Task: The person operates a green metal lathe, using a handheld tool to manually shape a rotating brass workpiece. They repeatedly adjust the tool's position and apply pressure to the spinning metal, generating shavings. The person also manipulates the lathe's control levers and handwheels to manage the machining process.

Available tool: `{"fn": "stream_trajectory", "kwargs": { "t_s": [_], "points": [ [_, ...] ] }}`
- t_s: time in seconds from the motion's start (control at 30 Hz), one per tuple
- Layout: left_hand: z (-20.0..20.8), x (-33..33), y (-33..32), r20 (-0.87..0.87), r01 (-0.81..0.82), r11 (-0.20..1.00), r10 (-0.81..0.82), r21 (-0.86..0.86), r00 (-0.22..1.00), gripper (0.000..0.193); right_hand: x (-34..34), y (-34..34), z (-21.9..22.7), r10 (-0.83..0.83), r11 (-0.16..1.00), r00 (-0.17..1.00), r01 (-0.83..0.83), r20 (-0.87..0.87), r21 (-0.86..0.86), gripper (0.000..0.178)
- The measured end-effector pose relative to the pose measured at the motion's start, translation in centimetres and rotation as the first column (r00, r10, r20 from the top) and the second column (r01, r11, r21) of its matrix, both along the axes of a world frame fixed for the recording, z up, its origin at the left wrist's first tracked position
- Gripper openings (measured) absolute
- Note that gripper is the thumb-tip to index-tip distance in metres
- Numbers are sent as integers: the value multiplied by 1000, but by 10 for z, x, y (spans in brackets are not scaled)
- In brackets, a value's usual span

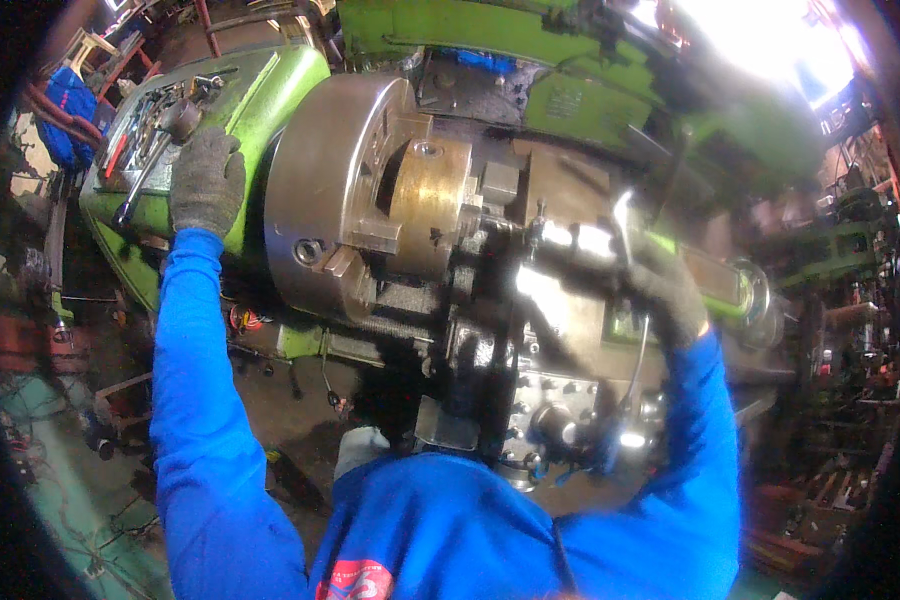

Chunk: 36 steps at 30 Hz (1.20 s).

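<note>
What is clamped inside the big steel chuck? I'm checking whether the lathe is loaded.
The chuck holds a round brass-coloured workpiece between its stepped jaws. How far it reaches into the chuck body is hidden, and the tool side is blurred.

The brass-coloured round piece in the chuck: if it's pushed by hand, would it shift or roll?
Probably not: the brass-coloured workpiece sits between the stepped jaws of the steel chuck, so it looks clamped. Solid-looking metal, likely heavy for its size. Once released, its round shape could roll.
</note>
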<state>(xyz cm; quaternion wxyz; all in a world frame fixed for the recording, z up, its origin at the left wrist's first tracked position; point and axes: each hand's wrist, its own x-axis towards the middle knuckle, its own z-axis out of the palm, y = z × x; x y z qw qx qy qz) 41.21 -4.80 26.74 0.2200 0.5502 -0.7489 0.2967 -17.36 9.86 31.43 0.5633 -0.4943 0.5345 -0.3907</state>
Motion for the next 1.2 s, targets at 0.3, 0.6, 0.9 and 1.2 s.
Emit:
{"fn": "stream_trajectory", "kwargs": {
  "t_s": [0.3, 0.6, 0.9, 1.2],
  "points": [
    [-4, 2, -6, -171, -16, 999, 24, 52, 985, 17, 5, -51, -68, -120, 942, 507, -213, -854, -258, 52],
    [29, -28, 21, -125, 52, 998, -54, -19, 991, 20, 26, -78, -83, -218, 709, 41, -680, -975, -187, 37],
    [25, -20, 25, -197, -63, 997, 69, 36, 978, 20, 22, -88, -93, -175, 721, 28, -678, -984, -147, 23],
    [12, -9, 11, -129, -12, 1000, 10, -13, 992, 15, 64, -74, -53, -15, 882, 53, -471, -998, -38, 25]
  ]
}}
